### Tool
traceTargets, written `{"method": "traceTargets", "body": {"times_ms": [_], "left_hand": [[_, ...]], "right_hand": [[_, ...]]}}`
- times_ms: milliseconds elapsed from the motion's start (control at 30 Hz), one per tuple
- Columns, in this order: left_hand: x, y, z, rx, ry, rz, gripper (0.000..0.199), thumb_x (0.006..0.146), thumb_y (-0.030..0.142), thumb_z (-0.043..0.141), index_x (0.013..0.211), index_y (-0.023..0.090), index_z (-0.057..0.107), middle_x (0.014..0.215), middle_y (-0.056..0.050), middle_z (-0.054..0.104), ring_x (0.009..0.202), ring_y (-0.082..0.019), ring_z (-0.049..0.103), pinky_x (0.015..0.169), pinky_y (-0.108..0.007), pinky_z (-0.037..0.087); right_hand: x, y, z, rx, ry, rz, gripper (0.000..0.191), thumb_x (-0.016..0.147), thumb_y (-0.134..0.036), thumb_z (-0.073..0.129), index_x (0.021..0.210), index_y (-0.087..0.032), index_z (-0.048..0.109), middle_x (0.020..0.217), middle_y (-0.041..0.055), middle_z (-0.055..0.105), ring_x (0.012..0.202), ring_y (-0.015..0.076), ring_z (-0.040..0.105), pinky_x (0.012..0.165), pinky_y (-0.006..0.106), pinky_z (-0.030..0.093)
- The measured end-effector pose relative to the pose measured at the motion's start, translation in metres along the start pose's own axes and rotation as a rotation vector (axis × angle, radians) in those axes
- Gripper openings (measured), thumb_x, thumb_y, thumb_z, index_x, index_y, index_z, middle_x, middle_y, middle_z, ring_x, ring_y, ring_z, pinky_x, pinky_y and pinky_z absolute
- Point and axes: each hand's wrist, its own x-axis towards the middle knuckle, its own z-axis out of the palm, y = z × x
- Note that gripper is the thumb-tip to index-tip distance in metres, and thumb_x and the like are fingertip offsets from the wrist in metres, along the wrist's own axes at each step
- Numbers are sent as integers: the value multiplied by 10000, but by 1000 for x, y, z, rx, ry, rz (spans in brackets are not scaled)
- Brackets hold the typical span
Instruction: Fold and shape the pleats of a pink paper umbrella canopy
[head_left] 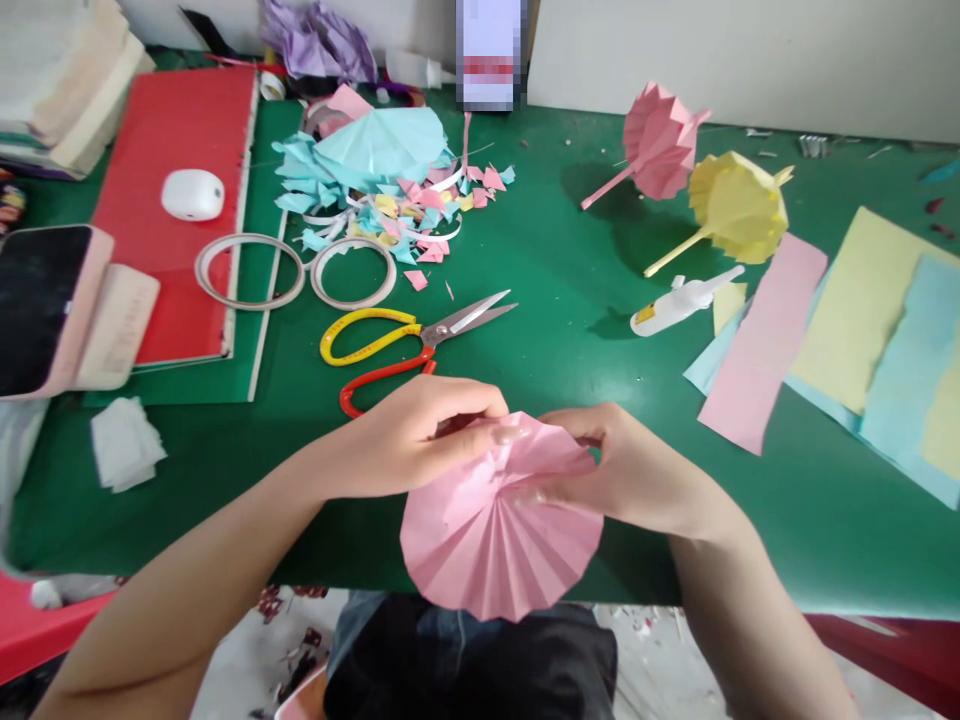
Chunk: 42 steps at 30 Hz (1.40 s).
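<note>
A pleated disc of pink paper [499,560] is spread in a fan at the table's front edge, its folds running out from the centre. My left hand [442,430] grips its upper left part, thumb on top and fingers behind. On the right side my right hand [607,465] pinches the paper, with its thumb near the centre and the other fingers partly hidden behind. Just beyond my left hand lie open scissors [442,330] with one yellow and one red handle.
Two tape rings [352,302] and paper scraps [431,215] lie at the back left. Pink [660,145] and yellow paper umbrellas [742,210], a glue bottle [679,305] and coloured sheets [765,345] are on the right. A phone [491,55] stands at the back.
</note>
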Motion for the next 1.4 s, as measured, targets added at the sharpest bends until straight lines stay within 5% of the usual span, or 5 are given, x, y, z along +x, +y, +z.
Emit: {"method": "traceTargets", "body": {"times_ms": [233,467,700,1233,1400], "left_hand": [[-1,4,4,30,69,13,308,909,264,441,617,170,413,544,57,347,475,-63,302,432,-210,238],[-4,5,-3,52,40,26,253,891,224,436,644,171,447,549,58,359,479,-63,321,426,-200,246],[-4,1,-3,66,-10,22,228,883,169,441,655,170,443,564,58,377,502,-62,333,441,-193,259],[-4,-3,-1,2,-91,-83,358,908,266,443,619,184,248,574,56,240,515,-74,237,446,-219,203],[0,-1,-2,-150,-216,-143,319,913,304,431,633,179,341,603,45,271,524,-72,270,436,-216,199]], "right_hand": [[6,1,13,173,14,-67,287,731,-372,718,858,-115,702,725,30,636,664,141,546,602,251,437],[3,-3,14,72,56,-97,211,724,-308,739,780,-138,627,644,-35,477,583,80,384,498,198,316],[2,0,8,118,-69,-24,250,767,-361,685,689,-137,605,591,-47,338,538,69,270,451,213,216],[-2,-4,20,-174,139,-111,299,828,-295,587,574,-154,517,544,-51,360,531,72,307,461,210,250],[-4,-5,19,-205,174,-141,296,789,-284,639,552,-152,522,536,-49,366,530,74,318,458,207,255]]}}
